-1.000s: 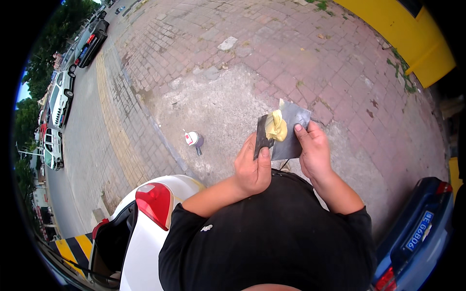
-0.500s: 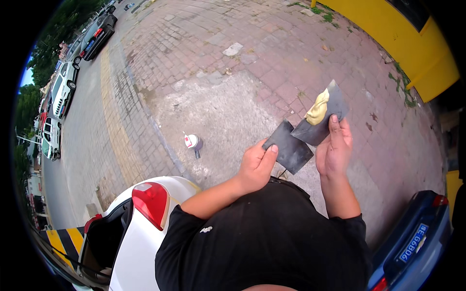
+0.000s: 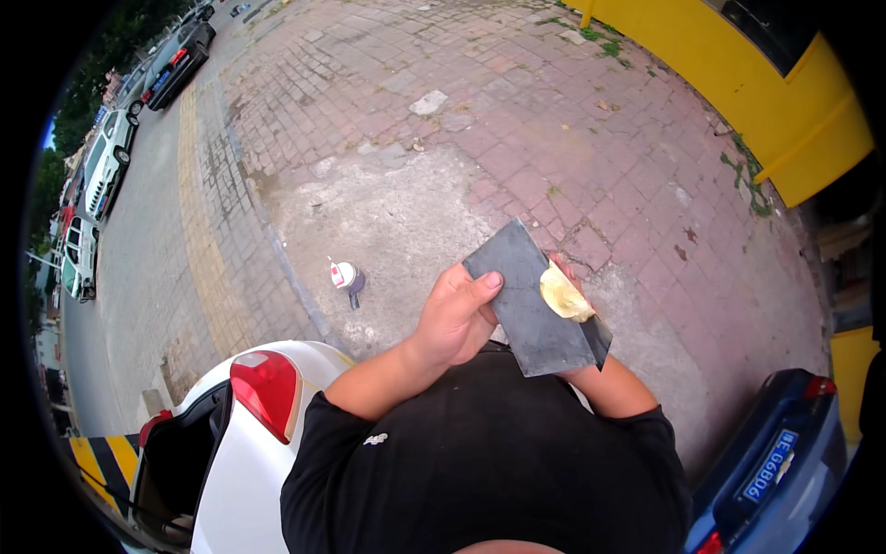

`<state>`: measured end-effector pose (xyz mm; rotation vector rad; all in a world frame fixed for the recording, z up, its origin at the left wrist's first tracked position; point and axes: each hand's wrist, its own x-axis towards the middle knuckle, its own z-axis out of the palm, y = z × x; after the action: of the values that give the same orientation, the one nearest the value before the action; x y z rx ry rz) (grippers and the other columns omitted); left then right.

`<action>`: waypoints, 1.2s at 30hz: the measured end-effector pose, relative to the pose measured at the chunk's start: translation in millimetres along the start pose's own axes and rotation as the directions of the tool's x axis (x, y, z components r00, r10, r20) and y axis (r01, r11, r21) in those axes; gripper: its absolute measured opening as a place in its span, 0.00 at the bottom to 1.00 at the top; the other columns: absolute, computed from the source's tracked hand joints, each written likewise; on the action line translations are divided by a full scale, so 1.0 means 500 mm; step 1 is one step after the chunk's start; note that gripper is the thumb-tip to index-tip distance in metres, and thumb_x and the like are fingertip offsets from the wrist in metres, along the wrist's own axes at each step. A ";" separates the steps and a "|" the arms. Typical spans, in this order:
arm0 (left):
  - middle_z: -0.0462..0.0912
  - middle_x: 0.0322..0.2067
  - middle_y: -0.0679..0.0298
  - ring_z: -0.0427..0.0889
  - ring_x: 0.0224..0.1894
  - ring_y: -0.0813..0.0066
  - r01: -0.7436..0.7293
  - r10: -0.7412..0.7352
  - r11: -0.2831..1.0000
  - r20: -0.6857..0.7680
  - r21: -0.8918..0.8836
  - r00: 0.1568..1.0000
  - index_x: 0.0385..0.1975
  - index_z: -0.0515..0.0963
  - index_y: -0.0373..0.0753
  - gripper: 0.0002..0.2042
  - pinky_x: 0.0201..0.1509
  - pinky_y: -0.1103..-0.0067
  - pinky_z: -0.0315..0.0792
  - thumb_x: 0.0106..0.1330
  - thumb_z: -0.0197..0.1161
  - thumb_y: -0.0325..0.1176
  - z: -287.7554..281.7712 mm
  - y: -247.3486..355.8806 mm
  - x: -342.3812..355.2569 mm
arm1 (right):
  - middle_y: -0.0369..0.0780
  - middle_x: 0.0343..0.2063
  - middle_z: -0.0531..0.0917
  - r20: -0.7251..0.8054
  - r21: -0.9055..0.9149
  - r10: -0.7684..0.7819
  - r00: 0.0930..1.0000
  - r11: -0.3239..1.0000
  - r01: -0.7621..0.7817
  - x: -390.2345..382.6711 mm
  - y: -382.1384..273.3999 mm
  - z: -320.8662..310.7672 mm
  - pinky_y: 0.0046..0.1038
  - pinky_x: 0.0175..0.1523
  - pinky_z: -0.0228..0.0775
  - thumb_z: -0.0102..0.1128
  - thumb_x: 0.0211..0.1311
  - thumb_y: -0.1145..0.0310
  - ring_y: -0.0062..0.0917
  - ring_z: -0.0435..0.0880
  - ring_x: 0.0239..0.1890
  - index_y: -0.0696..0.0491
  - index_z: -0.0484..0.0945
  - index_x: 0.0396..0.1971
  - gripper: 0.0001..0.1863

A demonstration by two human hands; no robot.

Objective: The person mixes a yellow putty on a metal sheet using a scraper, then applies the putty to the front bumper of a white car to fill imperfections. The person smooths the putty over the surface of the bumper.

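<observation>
In the middle of the head view, my left hand grips a square dark scraper plate, thumb on its face. A lump of pale yellow paste shows at this plate's right edge, over a second dark plate. My right hand is mostly hidden behind the plates, its fingers at the second one. I cannot tell whether the paste touches both plates. A small white-lidded can stands on the ground to the left of my hands.
A white car with its rear opening visible is at lower left, a blue car at lower right. A yellow structure borders the paving at upper right. Parked cars line the road on the left, beside a raised curb strip.
The right hand's plate with paste rose to the upper right, then came down behind the left plate, which has turned and now covers much of it and of my right hand.
</observation>
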<state>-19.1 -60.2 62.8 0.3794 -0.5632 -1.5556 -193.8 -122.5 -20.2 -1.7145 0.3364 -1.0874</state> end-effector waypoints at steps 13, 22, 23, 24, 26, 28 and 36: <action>0.78 0.52 0.54 0.78 0.54 0.65 -0.143 0.140 0.989 0.083 0.039 0.987 0.56 0.68 0.27 0.17 0.57 0.70 0.72 0.72 0.52 0.29 -0.009 -0.001 -0.026 | 0.42 0.56 0.75 0.018 0.236 0.430 0.903 0.875 -0.422 0.032 -0.022 0.031 0.27 0.60 0.67 0.43 0.74 0.66 0.24 0.76 0.54 0.62 0.65 0.63 0.22; 0.79 0.41 0.61 0.77 0.43 0.74 -0.279 0.350 0.907 -0.197 0.317 0.916 0.50 0.71 0.29 0.13 0.47 0.77 0.70 0.74 0.47 0.31 -0.032 0.010 -0.027 | 0.42 0.41 0.81 -0.173 -0.745 -0.321 0.931 0.661 0.089 0.093 -0.125 -0.052 0.29 0.46 0.75 0.58 0.58 0.83 0.31 0.82 0.39 0.60 0.77 0.47 0.16; 0.78 0.36 0.64 0.75 0.38 0.77 -0.285 0.393 0.853 -0.180 0.438 0.901 0.48 0.71 0.30 0.12 0.42 0.79 0.68 0.74 0.47 0.31 -0.051 0.000 -0.029 | 0.43 0.40 0.80 -0.085 -0.759 -0.349 0.933 0.629 0.166 0.095 -0.131 -0.048 0.30 0.45 0.76 0.58 0.53 0.84 0.33 0.82 0.39 0.59 0.77 0.46 0.18; 0.77 0.32 0.68 0.74 0.34 0.80 -0.285 0.433 0.784 -0.157 0.551 0.887 0.47 0.72 0.30 0.12 0.38 0.81 0.67 0.74 0.46 0.31 -0.065 -0.007 -0.033 | 0.44 0.39 0.80 0.005 -0.766 -0.374 0.927 0.595 0.244 0.094 -0.134 -0.042 0.31 0.44 0.76 0.58 0.48 0.85 0.36 0.82 0.39 0.58 0.78 0.45 0.20; 0.78 0.35 0.65 0.73 0.36 0.83 -0.284 0.468 0.688 -0.109 0.668 0.877 0.46 0.71 0.30 0.12 0.41 0.82 0.66 0.74 0.46 0.32 -0.080 -0.015 -0.041 | 0.44 0.38 0.80 0.173 -0.748 -0.413 0.894 0.535 0.392 0.098 -0.144 -0.025 0.34 0.41 0.78 0.57 0.35 0.86 0.39 0.82 0.39 0.59 0.79 0.43 0.26; 0.77 0.35 0.65 0.70 0.35 0.85 -0.237 0.476 0.578 -0.086 0.781 0.875 0.44 0.71 0.30 0.11 0.41 0.84 0.65 0.75 0.46 0.32 -0.082 -0.015 -0.049 | 0.44 0.38 0.80 0.207 -0.713 -0.400 0.893 0.563 0.418 0.095 -0.150 -0.005 0.34 0.42 0.78 0.57 0.35 0.86 0.39 0.82 0.39 0.60 0.79 0.43 0.26; 0.68 0.16 0.67 0.64 0.18 0.81 -0.323 0.667 0.289 0.052 0.901 0.743 0.36 0.73 0.29 0.12 0.21 0.77 0.59 0.74 0.47 0.32 -0.053 -0.022 -0.029 | 0.46 0.37 0.80 0.228 -0.679 -0.316 0.921 0.626 0.383 0.095 -0.126 0.028 0.35 0.45 0.77 0.58 0.35 0.86 0.41 0.81 0.40 0.63 0.79 0.42 0.25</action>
<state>-12.1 -48.8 33.4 1.1264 -1.0808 -0.3950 -173.3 -118.8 57.1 -2.6180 0.4127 -1.2447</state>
